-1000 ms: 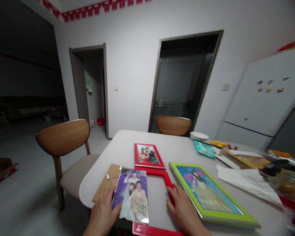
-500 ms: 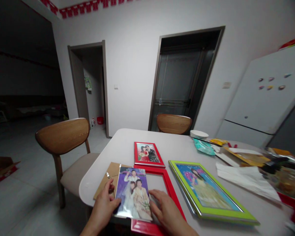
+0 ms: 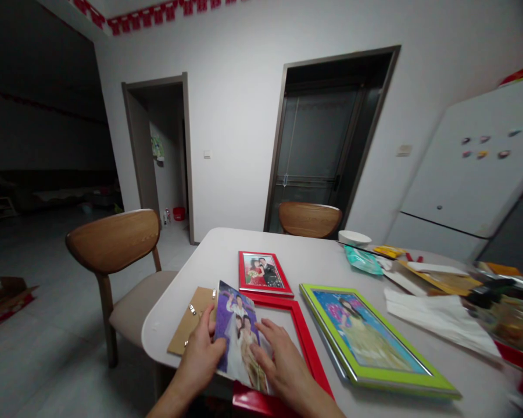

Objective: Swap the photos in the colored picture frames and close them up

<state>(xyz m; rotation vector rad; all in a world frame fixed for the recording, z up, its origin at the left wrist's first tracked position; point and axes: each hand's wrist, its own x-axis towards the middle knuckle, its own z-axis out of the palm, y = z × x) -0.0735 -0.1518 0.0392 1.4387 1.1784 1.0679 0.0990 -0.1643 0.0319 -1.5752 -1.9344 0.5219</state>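
Note:
A wedding photo (image 3: 239, 342) is tilted up above the table's near edge. My left hand (image 3: 203, 354) grips its left side, thumb on the picture and fingers behind. My right hand (image 3: 283, 363) lies against its right side with fingers apart, the fingertips on or close to the picture. Under the photo and my right hand is an empty red picture frame (image 3: 303, 331), partly hidden. A brown backing board (image 3: 187, 316) with metal clips lies to the left, partly behind my left hand. Just beyond stands a smaller red framed photo (image 3: 264, 273), lying flat.
A green framed photo (image 3: 370, 337) lies at the right on top of another frame. Farther right are white paper (image 3: 436, 319), a teal packet (image 3: 361, 259) and a white bowl (image 3: 354, 237). Wooden chairs stand left (image 3: 115, 241) and behind the table (image 3: 310, 219).
The photo has turned and tilted, its left side raised and its right side lower. My left hand has moved up and to the right with it; my right hand's fingers reach farther over it.

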